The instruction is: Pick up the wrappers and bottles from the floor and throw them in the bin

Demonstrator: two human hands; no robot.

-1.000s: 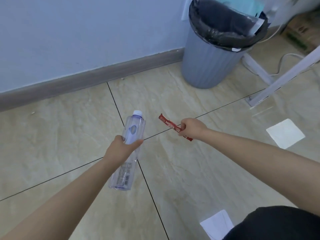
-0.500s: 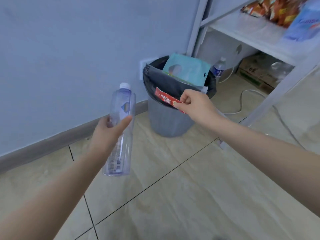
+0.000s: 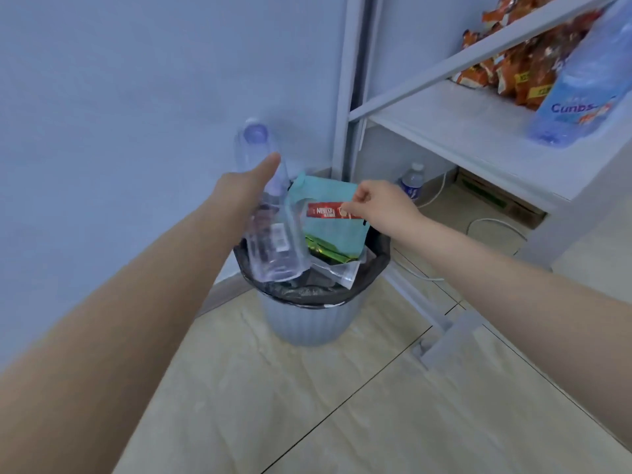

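Observation:
A grey ribbed bin (image 3: 307,323) with a black liner stands on the floor by the wall, filled with a teal packet (image 3: 333,230) and other wrappers. My left hand (image 3: 244,189) grips a clear plastic bottle (image 3: 270,241) with a pale cap, its base hanging over the bin's left rim. My right hand (image 3: 376,206) pinches a red Nescafe sachet (image 3: 325,212) by one end, holding it level above the bin's opening.
A white shelf unit (image 3: 444,131) stands to the right of the bin, with orange snack packs (image 3: 513,73) and a large blue water bottle (image 3: 588,80) on it. A small bottle (image 3: 412,181) and white cables (image 3: 492,224) lie under the shelf. A blue wall is behind.
I have come closer to the bin. Both hands moved forward; the bottle and the red sachet now hang over the bin's opening instead of in front of it.

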